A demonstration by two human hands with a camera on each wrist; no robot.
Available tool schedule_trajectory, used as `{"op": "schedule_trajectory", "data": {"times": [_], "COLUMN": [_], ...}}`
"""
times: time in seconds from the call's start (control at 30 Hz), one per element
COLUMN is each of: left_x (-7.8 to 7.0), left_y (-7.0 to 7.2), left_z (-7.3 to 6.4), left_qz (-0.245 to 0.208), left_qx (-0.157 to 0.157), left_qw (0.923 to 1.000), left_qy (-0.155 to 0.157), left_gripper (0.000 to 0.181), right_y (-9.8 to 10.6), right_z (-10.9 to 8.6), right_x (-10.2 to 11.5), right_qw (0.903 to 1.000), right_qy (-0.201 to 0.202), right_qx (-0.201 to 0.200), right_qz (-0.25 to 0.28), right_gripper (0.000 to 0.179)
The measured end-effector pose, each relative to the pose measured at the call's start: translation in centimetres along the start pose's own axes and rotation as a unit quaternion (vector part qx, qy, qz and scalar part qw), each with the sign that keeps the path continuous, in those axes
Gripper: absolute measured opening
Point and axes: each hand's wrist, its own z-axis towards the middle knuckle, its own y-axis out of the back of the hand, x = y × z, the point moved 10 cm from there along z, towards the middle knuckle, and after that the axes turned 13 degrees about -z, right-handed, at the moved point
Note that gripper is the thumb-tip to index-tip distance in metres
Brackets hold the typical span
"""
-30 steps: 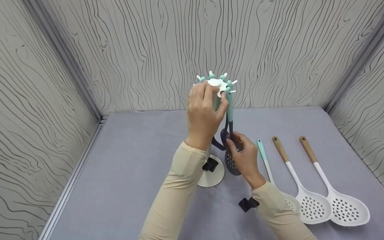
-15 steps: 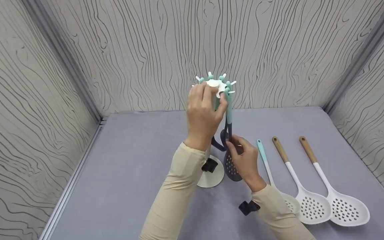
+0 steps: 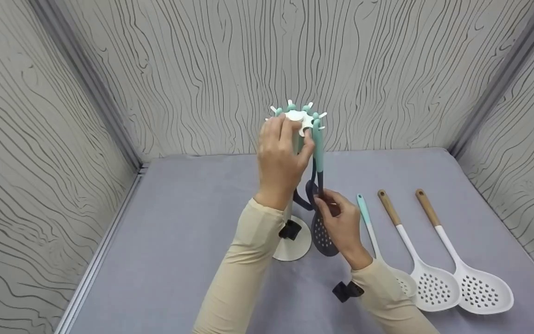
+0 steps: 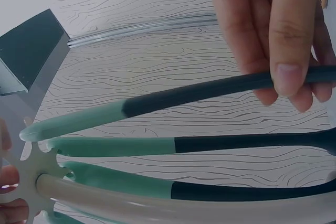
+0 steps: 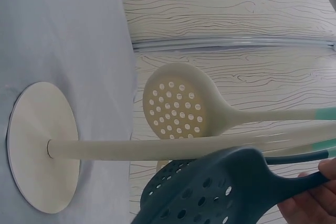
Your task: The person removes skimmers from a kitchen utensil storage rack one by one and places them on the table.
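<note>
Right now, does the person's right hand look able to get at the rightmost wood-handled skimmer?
Probably yes, once the right hand releases the dark skimmer it pinches; nothing covers the wooden handle.

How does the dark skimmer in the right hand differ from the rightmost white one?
The dark skimmer has a mint grip; the white skimmer has a brown one. The right hand holds the dark skimmer head-down in the air, while the white skimmer lies on the table. Both have holed heads.
</note>
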Motion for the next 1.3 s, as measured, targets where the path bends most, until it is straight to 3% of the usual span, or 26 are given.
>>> {"op": "schedule_trajectory", "data": {"times": [0.83, 1.3], "left_x": [0.1, 0.1], "left_y": [0.0, -0.1], "left_z": [0.1, 0.1], "left_qz": [-0.005, -0.004], "left_qx": [0.01, 0.008], "left_qw": [0.9999, 0.9999], "left_qy": [0.012, 0.007], "left_gripper": [0.015, 0.014], "right_y": [1.3, 1.1], "right_z": [-0.1, -0.7], "right_x": [0.3, -0.8], "right_qw": [0.9996, 0.9994], "right_qy": [0.0, -0.012], "right_qx": [-0.019, -0.01], "right_qz": [0.02, 0.032], "right_gripper": [0.014, 0.013]}}
